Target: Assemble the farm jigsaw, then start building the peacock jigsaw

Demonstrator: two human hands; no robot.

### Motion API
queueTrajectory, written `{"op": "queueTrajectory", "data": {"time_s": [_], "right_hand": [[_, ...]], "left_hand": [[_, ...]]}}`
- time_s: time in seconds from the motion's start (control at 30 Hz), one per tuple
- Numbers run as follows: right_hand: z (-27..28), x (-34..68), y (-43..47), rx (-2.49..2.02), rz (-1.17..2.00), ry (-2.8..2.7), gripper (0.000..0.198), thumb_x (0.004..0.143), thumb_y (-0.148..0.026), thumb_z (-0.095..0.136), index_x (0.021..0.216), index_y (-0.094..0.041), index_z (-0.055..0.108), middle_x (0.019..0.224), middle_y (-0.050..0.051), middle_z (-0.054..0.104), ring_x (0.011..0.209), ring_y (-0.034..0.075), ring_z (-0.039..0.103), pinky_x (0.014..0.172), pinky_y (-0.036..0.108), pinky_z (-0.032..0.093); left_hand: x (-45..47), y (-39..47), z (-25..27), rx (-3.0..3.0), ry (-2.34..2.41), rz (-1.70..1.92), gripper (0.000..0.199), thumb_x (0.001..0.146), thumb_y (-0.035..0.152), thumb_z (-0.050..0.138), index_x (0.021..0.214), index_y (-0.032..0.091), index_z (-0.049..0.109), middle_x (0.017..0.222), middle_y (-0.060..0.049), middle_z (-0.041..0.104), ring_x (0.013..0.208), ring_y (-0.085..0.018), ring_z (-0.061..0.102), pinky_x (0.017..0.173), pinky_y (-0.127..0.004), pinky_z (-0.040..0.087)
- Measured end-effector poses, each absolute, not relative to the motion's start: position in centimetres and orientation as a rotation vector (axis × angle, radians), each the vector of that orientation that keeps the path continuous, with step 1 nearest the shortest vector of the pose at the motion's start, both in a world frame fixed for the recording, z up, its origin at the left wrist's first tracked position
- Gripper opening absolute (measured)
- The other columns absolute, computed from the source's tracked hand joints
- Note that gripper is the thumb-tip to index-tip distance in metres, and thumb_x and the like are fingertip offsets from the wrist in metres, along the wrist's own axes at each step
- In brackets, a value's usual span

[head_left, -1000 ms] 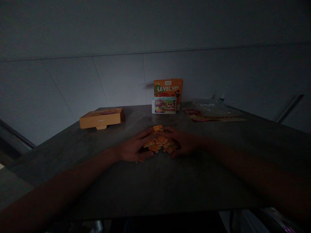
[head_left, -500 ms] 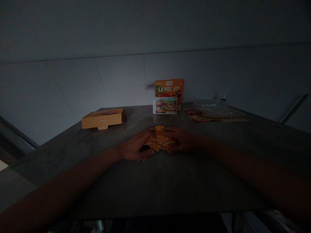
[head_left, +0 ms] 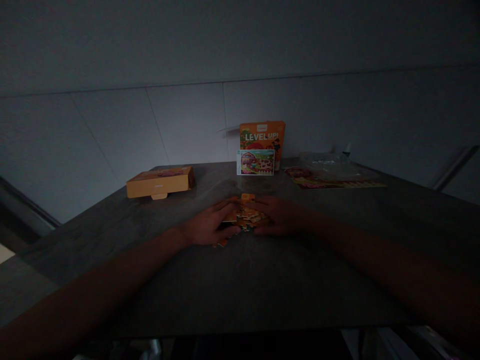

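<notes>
A heap of puzzle pieces [head_left: 247, 214], mostly with orange-brown faces, lies on the grey table. My left hand [head_left: 208, 224] rests against the heap's left side, thumb and fingers apart. From the right, my right hand [head_left: 279, 216] reaches over the pieces with its fingers stretched across them and its thumb low on the near side. Both palms face inward, and part of the heap is hidden beneath the fingers. A stray piece [head_left: 222, 243] lies just below my left thumb.
Behind the heap stands an orange "LEVEL UP!" box [head_left: 262, 131], with a farm picture card [head_left: 257, 163] leaning on it. An open box [head_left: 159, 186] lies at left. A printed sheet [head_left: 333, 184] and clear plastic bag [head_left: 330, 162] lie at right. The light is dim.
Pieces in the heap have shifted slightly under my hands, with a darker patch showing at its near edge. Both hands stay around it, and the view has barely moved.
</notes>
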State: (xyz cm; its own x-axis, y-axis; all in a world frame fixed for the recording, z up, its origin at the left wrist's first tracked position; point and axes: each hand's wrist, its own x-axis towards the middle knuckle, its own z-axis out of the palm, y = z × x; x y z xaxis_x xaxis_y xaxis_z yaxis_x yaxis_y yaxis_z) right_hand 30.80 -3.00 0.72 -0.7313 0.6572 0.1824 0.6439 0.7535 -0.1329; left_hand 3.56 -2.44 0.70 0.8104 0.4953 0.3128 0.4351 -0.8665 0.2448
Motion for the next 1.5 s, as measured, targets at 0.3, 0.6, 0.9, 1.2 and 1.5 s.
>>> {"op": "queueTrajectory", "data": {"time_s": [0.3, 0.6, 0.9, 1.2, 1.5], "right_hand": [[0.4, 29.5, -3.8, -1.117, 0.166, -2.634, 0.099, 0.080, -0.066, 0.070, 0.158, -0.018, 0.032, 0.164, 0.020, 0.025, 0.147, 0.040, 0.032, 0.120, 0.054, 0.032], [0.6, 29.5, -3.2, -0.980, -0.059, -2.753, 0.068, 0.096, -0.041, 0.054, 0.157, -0.018, 0.032, 0.142, 0.019, 0.057, 0.116, 0.031, 0.064, 0.096, 0.048, 0.054], [-0.3, 29.8, -2.9, -0.870, -0.039, -2.629, 0.054, 0.095, -0.027, 0.052, 0.148, -0.016, 0.048, 0.133, 0.017, 0.059, 0.116, 0.028, 0.060, 0.099, 0.046, 0.051], [-0.5, 29.0, -3.4, -0.894, -0.029, -2.596, 0.066, 0.093, -0.032, 0.057, 0.155, -0.022, 0.038, 0.134, 0.016, 0.058, 0.110, 0.028, 0.062, 0.094, 0.046, 0.053], [-0.2, 29.4, -3.3, -0.988, -0.065, -2.429, 0.043, 0.096, -0.030, 0.054, 0.136, -0.014, 0.056, 0.114, 0.014, 0.074, 0.096, 0.025, 0.072, 0.082, 0.035, 0.057]], "left_hand": [[3.8, -2.0, 0.1, 2.785, 0.803, 0.625, 0.068, 0.082, 0.063, 0.070, 0.129, 0.017, 0.053, 0.136, -0.016, 0.058, 0.126, -0.032, 0.057, 0.107, -0.046, 0.049], [4.6, -2.5, 0.8, 2.849, 0.930, 0.531, 0.053, 0.084, 0.039, 0.069, 0.130, 0.019, 0.052, 0.131, -0.013, 0.062, 0.119, -0.028, 0.061, 0.103, -0.043, 0.052], [4.3, -2.4, 0.6, 2.834, 0.886, 0.575, 0.054, 0.076, 0.031, 0.069, 0.126, 0.018, 0.053, 0.129, -0.013, 0.061, 0.120, -0.031, 0.059, 0.106, -0.047, 0.050], [4.3, -2.5, 0.8, 2.794, 0.899, 0.630, 0.050, 0.083, 0.033, 0.063, 0.128, 0.016, 0.052, 0.120, -0.011, 0.065, 0.111, -0.027, 0.063, 0.100, -0.043, 0.053], [3.7, -2.6, 0.9, 2.701, 0.984, 0.683, 0.043, 0.102, 0.048, 0.042, 0.130, 0.017, 0.052, 0.103, -0.007, 0.072, 0.082, -0.020, 0.069, 0.075, -0.032, 0.055]]}}
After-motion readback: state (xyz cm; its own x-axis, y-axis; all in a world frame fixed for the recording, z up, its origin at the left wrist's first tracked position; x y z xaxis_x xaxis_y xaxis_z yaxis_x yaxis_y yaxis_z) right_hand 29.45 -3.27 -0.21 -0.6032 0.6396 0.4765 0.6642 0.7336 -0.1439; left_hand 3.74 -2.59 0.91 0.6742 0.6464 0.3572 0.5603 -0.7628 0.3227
